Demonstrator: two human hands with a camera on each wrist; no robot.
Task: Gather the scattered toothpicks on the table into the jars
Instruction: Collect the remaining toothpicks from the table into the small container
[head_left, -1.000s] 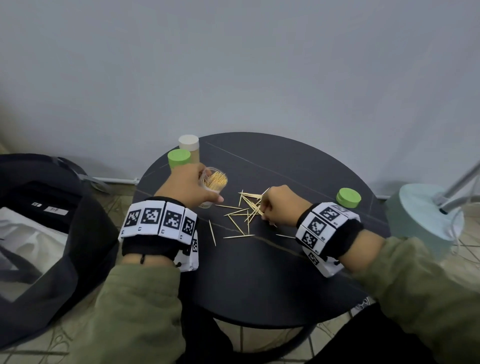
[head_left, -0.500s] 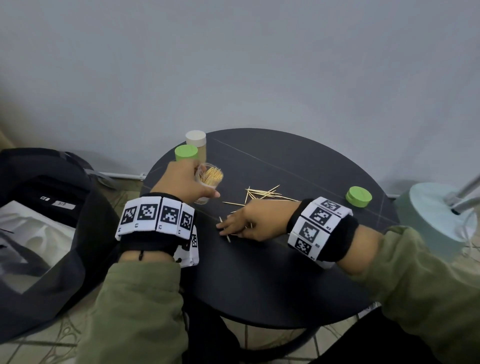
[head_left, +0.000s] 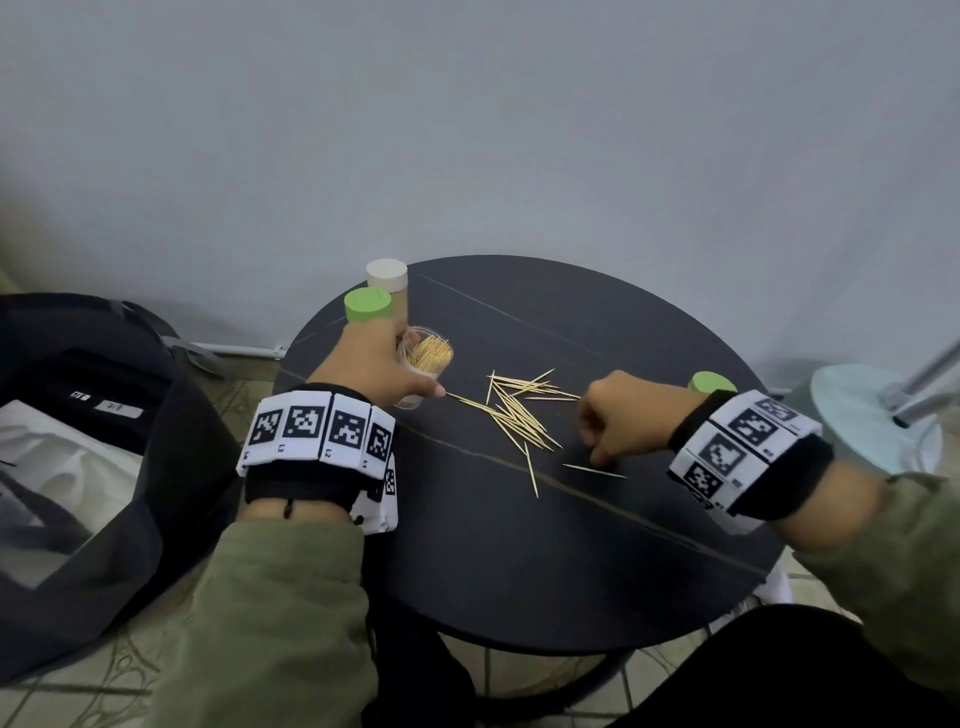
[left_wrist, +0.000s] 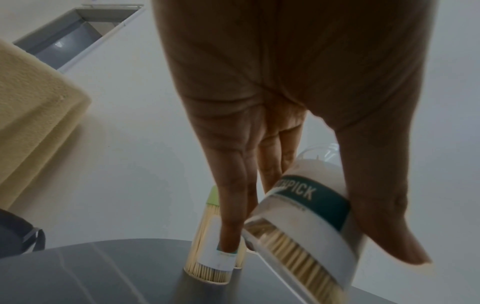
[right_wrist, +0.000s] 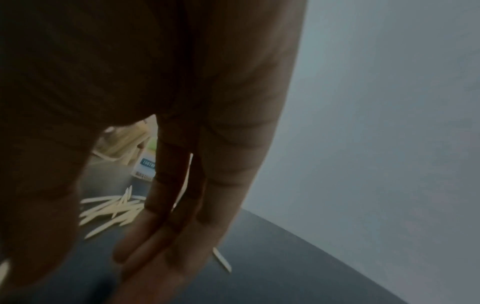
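Note:
My left hand (head_left: 400, 369) grips an open clear jar (head_left: 427, 358) part full of toothpicks, tilted above the round black table (head_left: 519, 571). In the left wrist view the jar (left_wrist: 306, 218) sits between thumb and fingers, label reading "PICK". A loose pile of toothpicks (head_left: 519, 410) lies mid-table. A single toothpick (head_left: 613, 473) lies to its right. My right hand (head_left: 600, 452) is over it, fingertips down on the table. In the right wrist view the fingers (right_wrist: 155, 246) look fairly straight, and one end of the toothpick (right_wrist: 222, 260) sticks out beside them.
Two closed full jars stand at the table's back left, one with a green lid (head_left: 368, 305) and one with a white lid (head_left: 387, 275). A loose green lid (head_left: 711, 382) lies at the right edge. A black bag (head_left: 78, 467) sits left, and a pale lamp base (head_left: 872, 415) right.
My right hand went from the pile to a stray toothpick near the jar, then swung right to the lone toothpick. The left hand still holds the jar.

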